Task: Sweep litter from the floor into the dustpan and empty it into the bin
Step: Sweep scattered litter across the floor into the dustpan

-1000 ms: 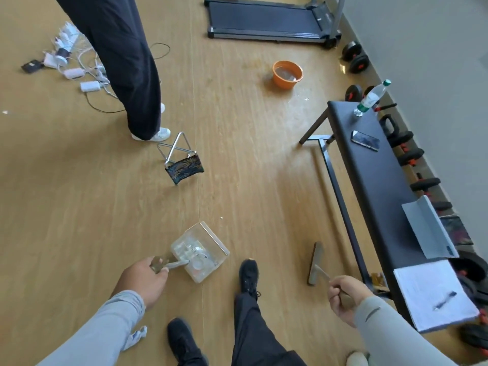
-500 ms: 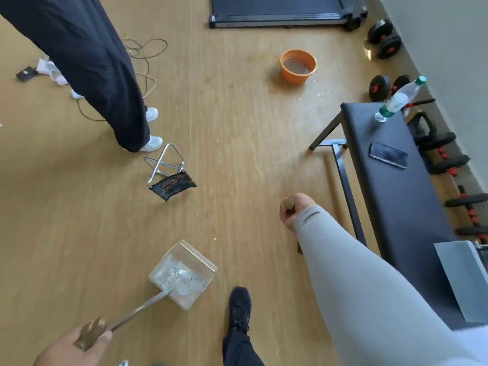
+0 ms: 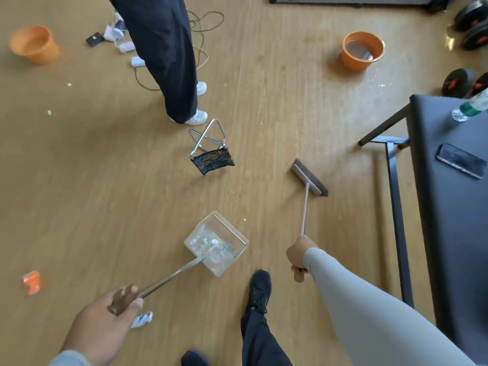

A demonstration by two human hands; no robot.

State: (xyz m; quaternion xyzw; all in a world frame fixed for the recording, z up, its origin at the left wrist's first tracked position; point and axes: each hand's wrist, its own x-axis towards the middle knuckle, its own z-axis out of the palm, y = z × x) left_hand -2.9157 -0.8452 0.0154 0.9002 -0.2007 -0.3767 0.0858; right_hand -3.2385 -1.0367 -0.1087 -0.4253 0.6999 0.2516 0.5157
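I see a clear dustpan (image 3: 216, 243) on a tan wood-grain floor (image 3: 79, 180); the broom (image 3: 310, 177) has a grey head with dark bristles; two orange bins (image 3: 362, 50) stand apart; the folding stool (image 3: 211, 161) has a dark leaf-patterned seat; the desk (image 3: 454, 220) is black.

**Dustpan, broom and bin on the wooden floor**

A clear dustpan (image 3: 216, 243) holding litter sat on the floor, its long handle slanting back. A brown-bristled broom (image 3: 309, 177) lay angled to its right. An orange bin (image 3: 362, 50) stood upright farther off.
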